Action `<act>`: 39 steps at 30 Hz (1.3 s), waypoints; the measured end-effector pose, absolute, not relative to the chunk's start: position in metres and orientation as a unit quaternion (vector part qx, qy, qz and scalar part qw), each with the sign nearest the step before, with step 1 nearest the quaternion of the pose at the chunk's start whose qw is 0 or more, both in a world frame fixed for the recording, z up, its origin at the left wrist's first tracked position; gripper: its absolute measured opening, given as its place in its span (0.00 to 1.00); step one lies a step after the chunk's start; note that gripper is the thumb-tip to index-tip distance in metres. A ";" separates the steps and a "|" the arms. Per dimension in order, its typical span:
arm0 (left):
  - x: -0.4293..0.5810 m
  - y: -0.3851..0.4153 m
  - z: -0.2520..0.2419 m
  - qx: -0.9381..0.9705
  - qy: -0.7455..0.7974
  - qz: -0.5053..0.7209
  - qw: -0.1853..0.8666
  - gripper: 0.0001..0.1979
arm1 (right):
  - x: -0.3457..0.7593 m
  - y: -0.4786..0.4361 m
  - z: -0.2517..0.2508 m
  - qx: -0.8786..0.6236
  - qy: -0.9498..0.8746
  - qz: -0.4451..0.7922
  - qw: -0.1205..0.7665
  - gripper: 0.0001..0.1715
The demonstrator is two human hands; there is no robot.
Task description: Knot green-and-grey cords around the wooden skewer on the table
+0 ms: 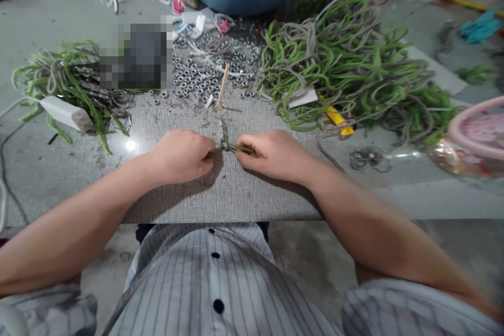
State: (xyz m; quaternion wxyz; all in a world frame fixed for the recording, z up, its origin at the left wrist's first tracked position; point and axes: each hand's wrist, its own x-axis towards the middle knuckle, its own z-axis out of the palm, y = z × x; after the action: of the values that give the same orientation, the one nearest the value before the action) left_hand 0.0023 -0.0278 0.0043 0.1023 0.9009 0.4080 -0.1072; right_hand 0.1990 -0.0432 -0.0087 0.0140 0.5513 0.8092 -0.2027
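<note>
While the left hand [181, 156] and right hand [275, 153] are each clenched on one end of the thin green-and-grey cord [226, 145], near the middle of the grey textured board's [236, 194] front edge, an even, level pull looks best. Beyond stand one pale wooden stick [222, 85], two tangled green cord heaps [354, 68], and small silver nuts [192, 81] too many to count.

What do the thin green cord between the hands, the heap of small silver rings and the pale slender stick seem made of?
The thin green cord, pinched by the left hand and right hand, looks matte and limp, probably faux-suede lace or similar. The small silver rings are shiny with bright glints, likely steel nuts. The pale slender stick is dull tan, seemingly wood or bamboo.
</note>
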 end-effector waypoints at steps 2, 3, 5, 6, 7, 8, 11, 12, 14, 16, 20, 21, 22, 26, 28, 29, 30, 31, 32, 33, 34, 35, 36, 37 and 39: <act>0.002 -0.027 0.004 0.908 0.391 -0.109 0.108 0.10 | 0.199 -0.043 -0.009 0.549 0.811 -0.203 0.017 0.07; 0.001 -0.027 0.004 0.911 0.382 -0.111 0.112 0.10 | 0.199 -0.044 -0.008 0.547 0.811 -0.204 0.019 0.07; 0.001 -0.027 0.005 0.915 0.367 -0.120 0.119 0.10 | 0.199 -0.044 -0.008 0.547 0.812 -0.205 0.023 0.07; 0.001 -0.026 0.005 0.916 0.361 -0.125 0.122 0.11 | 0.199 -0.044 -0.007 0.547 0.812 -0.204 0.025 0.07; 0.001 -0.026 0.005 0.917 0.355 -0.131 0.124 0.11 | 0.200 -0.043 -0.007 0.546 0.812 -0.204 0.025 0.07; 0.001 -0.026 0.005 0.919 0.350 -0.134 0.124 0.11 | 0.200 -0.043 -0.007 0.545 0.813 -0.203 0.026 0.07; 0.001 -0.026 0.006 0.925 0.337 -0.129 0.122 0.11 | 0.200 -0.043 -0.007 0.541 0.816 -0.200 0.025 0.07; 0.001 -0.026 0.006 0.926 0.336 -0.126 0.120 0.11 | 0.200 -0.044 -0.008 0.540 0.817 -0.198 0.026 0.07; 0.002 -0.028 0.006 0.926 0.342 -0.121 0.107 0.10 | 0.200 -0.044 -0.010 0.540 0.820 -0.190 0.023 0.08; 0.002 -0.029 0.007 0.926 0.349 -0.110 0.087 0.11 | 0.201 -0.045 -0.012 0.543 0.820 -0.179 0.011 0.11; 0.003 -0.032 0.006 0.915 0.392 -0.085 0.049 0.19 | 0.201 -0.045 -0.018 0.555 0.814 -0.172 -0.023 0.17; 0.004 -0.032 0.006 0.907 0.411 -0.088 0.039 0.20 | 0.201 -0.045 -0.020 0.557 0.812 -0.170 -0.031 0.18; 0.004 -0.032 0.006 0.898 0.428 -0.095 0.032 0.20 | 0.202 -0.045 -0.021 0.560 0.811 -0.166 -0.039 0.17; 0.005 -0.031 0.005 0.882 0.453 -0.128 0.034 0.18 | 0.204 -0.045 -0.025 0.559 0.813 -0.149 -0.066 0.18; 0.004 -0.031 0.006 0.882 0.449 -0.134 0.044 0.19 | 0.205 -0.046 -0.026 0.552 0.818 -0.145 -0.071 0.19; 0.004 -0.031 0.006 0.882 0.448 -0.136 0.048 0.20 | 0.206 -0.046 -0.026 0.550 0.820 -0.144 -0.070 0.20; 0.004 -0.031 0.007 0.882 0.448 -0.137 0.051 0.21 | 0.206 -0.046 -0.026 0.548 0.821 -0.144 -0.068 0.20; 0.003 -0.031 0.007 0.881 0.449 -0.138 0.054 0.22 | 0.207 -0.046 -0.026 0.547 0.822 -0.145 -0.065 0.21; 0.003 -0.030 0.008 0.881 0.450 -0.137 0.056 0.22 | 0.207 -0.046 -0.025 0.547 0.822 -0.148 -0.062 0.22; 0.002 -0.030 0.008 0.880 0.451 -0.135 0.058 0.23 | 0.207 -0.046 -0.025 0.546 0.822 -0.152 -0.061 0.22; 0.002 -0.030 0.008 0.880 0.451 -0.134 0.061 0.23 | 0.208 -0.046 -0.024 0.544 0.822 -0.159 -0.060 0.23; 0.002 -0.029 0.008 0.881 0.450 -0.133 0.061 0.24 | 0.208 -0.045 -0.024 0.541 0.822 -0.164 -0.061 0.24; 0.002 -0.029 0.008 0.882 0.449 -0.133 0.060 0.24 | 0.208 -0.045 -0.023 0.539 0.823 -0.169 -0.062 0.24; 0.001 -0.029 0.007 0.883 0.447 -0.135 0.057 0.24 | 0.208 -0.045 -0.023 0.539 0.823 -0.170 -0.063 0.24; 0.001 -0.029 0.005 0.882 0.450 -0.131 0.049 0.23 | 0.207 -0.045 -0.023 0.543 0.821 -0.166 -0.068 0.23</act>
State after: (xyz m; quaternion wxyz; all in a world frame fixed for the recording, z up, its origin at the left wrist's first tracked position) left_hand 0.0012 -0.0293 0.0054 0.0488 0.8818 0.4504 -0.1312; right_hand 0.2071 -0.0454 -0.0229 -0.0677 0.5425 0.8206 -0.1664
